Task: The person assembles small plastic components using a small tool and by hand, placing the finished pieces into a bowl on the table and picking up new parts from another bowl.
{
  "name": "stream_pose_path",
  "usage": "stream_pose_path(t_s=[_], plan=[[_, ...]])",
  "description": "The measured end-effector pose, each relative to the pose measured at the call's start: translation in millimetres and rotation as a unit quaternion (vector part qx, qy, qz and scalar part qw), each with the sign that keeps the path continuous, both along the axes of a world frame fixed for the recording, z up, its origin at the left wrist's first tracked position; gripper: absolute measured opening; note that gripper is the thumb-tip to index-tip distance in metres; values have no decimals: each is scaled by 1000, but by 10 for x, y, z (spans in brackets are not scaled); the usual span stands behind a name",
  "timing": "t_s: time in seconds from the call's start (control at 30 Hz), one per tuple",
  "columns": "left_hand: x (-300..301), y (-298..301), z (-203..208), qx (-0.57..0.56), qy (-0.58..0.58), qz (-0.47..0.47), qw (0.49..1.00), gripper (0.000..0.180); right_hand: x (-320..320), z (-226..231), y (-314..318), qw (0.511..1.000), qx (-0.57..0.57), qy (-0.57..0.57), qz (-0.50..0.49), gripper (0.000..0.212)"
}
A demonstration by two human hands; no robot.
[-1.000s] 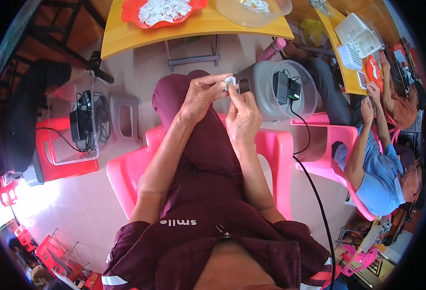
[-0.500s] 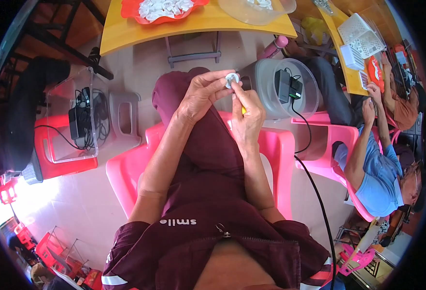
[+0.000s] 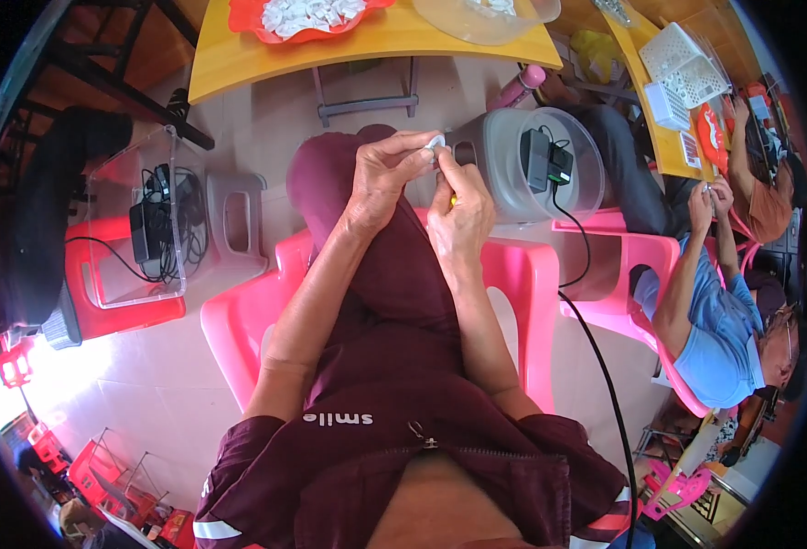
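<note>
Above my lap, the fingertips of my left hand (image 3: 383,180) pinch a small round white piece (image 3: 435,143), which now shows tilted and narrow. Close beside it, my right hand (image 3: 461,220) is closed around a small yellow thing (image 3: 454,199), mostly hidden by the fingers; its kind does not show. The index finger of that hand reaches up to the white piece and seems to touch it. Ahead of my hands, a red scalloped tray (image 3: 262,37) full of small white pieces rests on the yellow table (image 3: 376,53).
A clear plastic bowl (image 3: 454,33) with some white pieces shares the table. On my right stands a clear tub (image 3: 504,206) with black adapters (image 3: 536,163); on my left, a clear bin (image 3: 102,265) of cables. A co-worker in blue (image 3: 710,343) sits far right. A black cable (image 3: 605,366) runs past my right side.
The white piece has turned from showing its round face to a more edge-on tilt. My right hand has shifted slightly left. The co-worker in blue has brought both hands together.
</note>
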State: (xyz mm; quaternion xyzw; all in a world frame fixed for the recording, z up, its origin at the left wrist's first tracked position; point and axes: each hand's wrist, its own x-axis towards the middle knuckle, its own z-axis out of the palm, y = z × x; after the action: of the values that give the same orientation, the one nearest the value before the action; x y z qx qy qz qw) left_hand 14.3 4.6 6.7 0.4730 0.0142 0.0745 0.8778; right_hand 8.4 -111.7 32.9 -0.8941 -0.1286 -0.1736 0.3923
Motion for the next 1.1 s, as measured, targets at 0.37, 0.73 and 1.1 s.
stream_pose_path(t_s=[0.37, 0.73, 1.1], plan=[[-18, 22, 75, -55, 30, -44, 997, 30, 22, 12, -108, 990, 123, 28, 70, 38], [-12, 25, 62, -75, 27, -61, 995, 28, 66, -70, -88, 981, 166, 62, 80, 42], [-2, 7, 42, -12, 18, -23, 1000, 30, 72, -153, -110, 954, 251, 126, 101, 41]])
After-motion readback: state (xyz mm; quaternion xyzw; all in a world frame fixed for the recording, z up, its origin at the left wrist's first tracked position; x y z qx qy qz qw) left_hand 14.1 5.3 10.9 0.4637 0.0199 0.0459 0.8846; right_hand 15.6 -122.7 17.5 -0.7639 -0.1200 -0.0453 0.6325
